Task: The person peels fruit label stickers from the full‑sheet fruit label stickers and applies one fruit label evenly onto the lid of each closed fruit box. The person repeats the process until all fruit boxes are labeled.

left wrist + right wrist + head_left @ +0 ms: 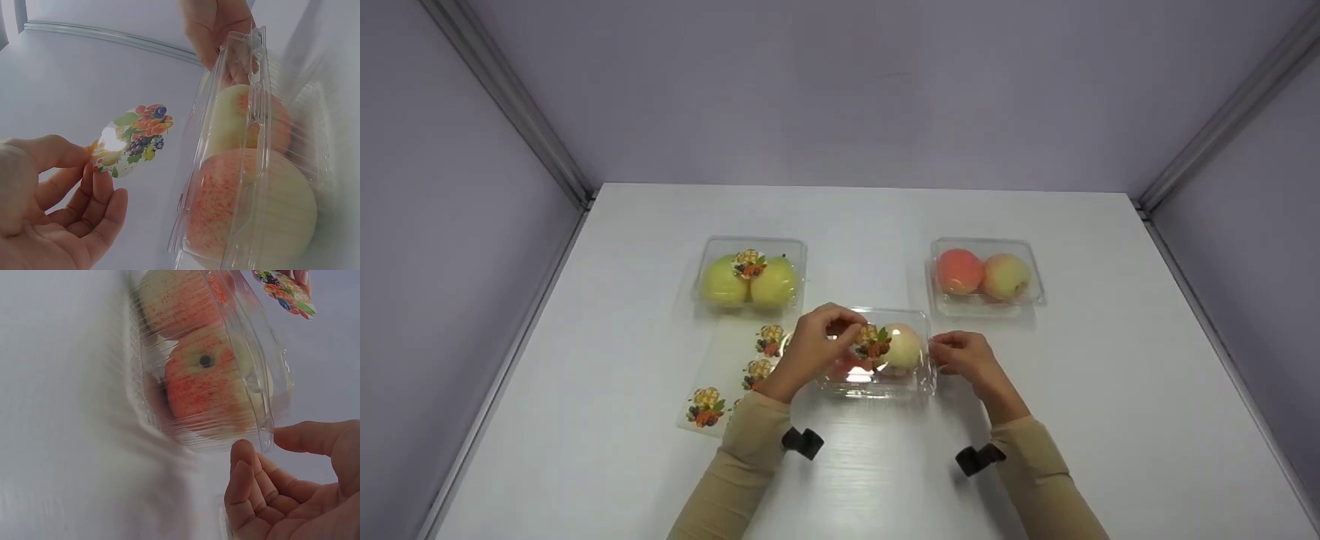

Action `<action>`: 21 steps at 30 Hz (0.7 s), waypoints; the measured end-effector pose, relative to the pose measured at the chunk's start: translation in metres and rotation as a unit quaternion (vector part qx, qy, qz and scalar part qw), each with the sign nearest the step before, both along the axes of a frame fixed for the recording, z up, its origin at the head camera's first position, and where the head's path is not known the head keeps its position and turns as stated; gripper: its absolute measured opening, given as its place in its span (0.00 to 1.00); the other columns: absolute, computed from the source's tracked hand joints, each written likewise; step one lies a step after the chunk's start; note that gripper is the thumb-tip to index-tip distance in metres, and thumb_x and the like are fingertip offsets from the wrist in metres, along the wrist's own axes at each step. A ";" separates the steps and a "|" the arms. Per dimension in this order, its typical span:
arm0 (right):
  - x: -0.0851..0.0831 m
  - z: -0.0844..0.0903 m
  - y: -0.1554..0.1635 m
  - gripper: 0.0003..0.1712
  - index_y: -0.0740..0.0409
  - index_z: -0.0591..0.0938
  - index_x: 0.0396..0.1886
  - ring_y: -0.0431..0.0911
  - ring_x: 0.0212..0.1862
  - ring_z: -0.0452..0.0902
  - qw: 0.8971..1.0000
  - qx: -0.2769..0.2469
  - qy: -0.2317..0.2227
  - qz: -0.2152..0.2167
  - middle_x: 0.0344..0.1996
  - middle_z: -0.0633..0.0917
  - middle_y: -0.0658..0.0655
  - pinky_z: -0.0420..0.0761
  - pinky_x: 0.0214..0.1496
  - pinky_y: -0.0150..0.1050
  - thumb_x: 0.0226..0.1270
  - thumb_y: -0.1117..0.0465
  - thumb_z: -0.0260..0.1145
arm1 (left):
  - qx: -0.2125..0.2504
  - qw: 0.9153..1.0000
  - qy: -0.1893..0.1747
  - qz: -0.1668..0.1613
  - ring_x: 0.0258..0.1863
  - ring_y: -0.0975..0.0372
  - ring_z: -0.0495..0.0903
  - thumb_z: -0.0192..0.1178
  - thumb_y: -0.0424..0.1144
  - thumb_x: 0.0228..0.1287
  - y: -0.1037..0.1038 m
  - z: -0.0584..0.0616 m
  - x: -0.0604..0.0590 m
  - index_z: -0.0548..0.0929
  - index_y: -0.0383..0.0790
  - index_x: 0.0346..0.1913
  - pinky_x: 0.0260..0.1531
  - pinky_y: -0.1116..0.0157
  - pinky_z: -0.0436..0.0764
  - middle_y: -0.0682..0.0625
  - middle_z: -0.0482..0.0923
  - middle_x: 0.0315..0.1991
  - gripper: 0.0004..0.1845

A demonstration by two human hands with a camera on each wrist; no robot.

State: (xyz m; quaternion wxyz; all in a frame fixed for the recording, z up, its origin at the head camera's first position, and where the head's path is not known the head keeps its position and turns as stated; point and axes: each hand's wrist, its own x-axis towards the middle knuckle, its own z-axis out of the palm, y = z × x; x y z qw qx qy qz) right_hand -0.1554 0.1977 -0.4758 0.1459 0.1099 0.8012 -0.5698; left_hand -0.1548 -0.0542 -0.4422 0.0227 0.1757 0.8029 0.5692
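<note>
My left hand (819, 343) pinches a fruit-print sticker (135, 138) by its edge between thumb and fingers. The sticker hangs over a clear plastic clamshell box (877, 386), apart from its lid in the left wrist view. Inside the box lie two red-and-cream apples (205, 382), seen through the ribbed plastic. At the box's right end, my right hand (964, 354) pinches the rim, with the thumb (304, 437) on one side and curled fingers on the other.
A sheet of fruit stickers (705, 409) lies left of the box, partly under my left forearm. Behind it stands a clamshell of green apples (750, 283) with a sticker on its lid. Another clamshell (986, 304) with two reddish apples stands back right, without a sticker.
</note>
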 end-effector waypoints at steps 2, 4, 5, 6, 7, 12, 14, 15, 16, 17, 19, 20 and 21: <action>0.000 0.000 0.000 0.20 0.77 0.78 0.50 0.35 0.27 0.78 1.000 -0.008 -0.005 0.004 0.25 0.83 0.46 0.82 0.31 0.29 0.65 0.64 0.61 | -0.005 1.000 -0.001 -0.012 0.41 0.54 0.82 0.58 0.33 0.67 0.000 0.000 -0.001 0.83 0.32 0.42 0.43 0.72 0.82 0.39 0.82 0.42 0.08; 0.000 0.000 0.000 0.20 0.77 0.77 0.50 0.35 0.26 0.78 1.000 -0.017 -0.011 0.006 0.23 0.82 0.45 0.81 0.31 0.29 0.65 0.64 0.61 | -0.008 1.000 -0.008 -0.019 0.40 0.55 0.82 0.58 0.34 0.67 0.001 0.000 -0.002 0.83 0.32 0.42 0.43 0.72 0.81 0.39 0.82 0.42 0.08; 0.000 0.000 0.000 0.20 0.77 0.77 0.50 0.35 0.26 0.77 1.000 -0.018 -0.013 0.008 0.22 0.82 0.44 0.81 0.31 0.29 0.65 0.64 0.60 | -0.009 1.000 -0.011 -0.022 0.40 0.55 0.82 0.58 0.34 0.67 0.001 0.000 -0.002 0.83 0.32 0.42 0.43 0.73 0.81 0.39 0.82 0.42 0.08; 0.000 -0.001 0.001 0.20 0.78 0.77 0.50 0.35 0.26 0.77 1.000 -0.019 -0.013 0.009 0.21 0.81 0.43 0.81 0.30 0.28 0.65 0.65 0.60 | -0.011 1.000 -0.012 -0.025 0.40 0.55 0.82 0.58 0.34 0.68 0.001 0.000 -0.002 0.83 0.32 0.42 0.43 0.72 0.81 0.39 0.82 0.42 0.08; 0.000 -0.001 0.001 0.20 0.78 0.77 0.50 0.35 0.25 0.77 1.000 -0.020 -0.014 0.010 0.21 0.81 0.43 0.81 0.30 0.28 0.65 0.65 0.60 | -0.013 0.999 -0.011 -0.028 0.40 0.55 0.82 0.57 0.34 0.68 0.001 0.001 -0.002 0.83 0.32 0.42 0.43 0.72 0.81 0.39 0.82 0.42 0.08; -0.001 -0.001 0.001 0.19 0.78 0.77 0.50 0.35 0.25 0.76 1.000 -0.015 -0.012 0.010 0.21 0.80 0.44 0.81 0.29 0.28 0.65 0.67 0.59 | -0.018 0.999 -0.013 -0.035 0.40 0.54 0.82 0.57 0.35 0.68 0.002 0.003 -0.003 0.83 0.32 0.42 0.43 0.69 0.82 0.38 0.82 0.42 0.09; 0.000 -0.001 0.001 0.18 0.78 0.77 0.49 0.35 0.25 0.76 1.000 -0.014 -0.011 0.010 0.21 0.80 0.44 0.81 0.30 0.28 0.65 0.67 0.59 | -0.022 0.999 -0.016 -0.036 0.40 0.53 0.82 0.58 0.35 0.68 0.002 0.003 -0.004 0.83 0.32 0.42 0.43 0.68 0.82 0.38 0.82 0.42 0.09; 0.000 -0.001 0.001 0.18 0.78 0.77 0.49 0.35 0.25 0.76 1.000 -0.013 -0.010 0.011 0.21 0.80 0.45 0.81 0.30 0.28 0.64 0.67 0.59 | -0.025 0.999 -0.017 -0.037 0.40 0.53 0.82 0.58 0.35 0.68 0.002 0.003 -0.005 0.84 0.32 0.42 0.43 0.68 0.82 0.38 0.82 0.42 0.09; 0.000 -0.001 0.001 0.18 0.78 0.77 0.49 0.35 0.26 0.76 1.000 -0.013 -0.010 0.011 0.22 0.80 0.45 0.81 0.30 0.28 0.64 0.68 0.59 | -0.029 0.999 -0.017 -0.039 0.40 0.53 0.82 0.58 0.35 0.67 0.002 0.002 -0.005 0.84 0.32 0.42 0.43 0.68 0.82 0.38 0.82 0.42 0.09; 0.000 -0.001 0.000 0.18 0.78 0.77 0.49 0.35 0.26 0.76 1.000 -0.013 -0.010 0.011 0.22 0.80 0.45 0.81 0.30 0.28 0.64 0.68 0.59 | -0.032 0.999 -0.018 -0.040 0.40 0.54 0.82 0.58 0.35 0.67 0.002 0.002 -0.005 0.84 0.32 0.42 0.43 0.69 0.81 0.38 0.82 0.42 0.09; -0.001 -0.001 0.000 0.18 0.78 0.77 0.49 0.35 0.27 0.76 1.000 -0.011 -0.010 0.012 0.22 0.80 0.46 0.81 0.30 0.28 0.64 0.68 0.58 | -0.039 0.998 -0.019 -0.043 0.39 0.55 0.81 0.58 0.35 0.67 0.002 0.002 -0.006 0.84 0.33 0.42 0.42 0.71 0.81 0.39 0.82 0.41 0.09; 0.000 -0.001 0.000 0.18 0.78 0.77 0.49 0.36 0.27 0.75 1.000 -0.010 -0.010 0.013 0.23 0.80 0.46 0.81 0.30 0.28 0.64 0.68 0.58 | -0.042 0.998 -0.018 -0.044 0.39 0.56 0.81 0.58 0.35 0.68 0.002 0.002 -0.006 0.84 0.33 0.42 0.41 0.71 0.80 0.39 0.82 0.41 0.09; 0.000 -0.001 0.000 0.18 0.77 0.77 0.50 0.36 0.27 0.75 1.000 -0.009 -0.009 0.014 0.23 0.80 0.46 0.81 0.31 0.28 0.64 0.68 0.58 | -0.045 0.998 -0.017 -0.045 0.38 0.56 0.81 0.58 0.35 0.68 0.002 0.001 -0.006 0.84 0.33 0.42 0.41 0.72 0.80 0.39 0.82 0.41 0.09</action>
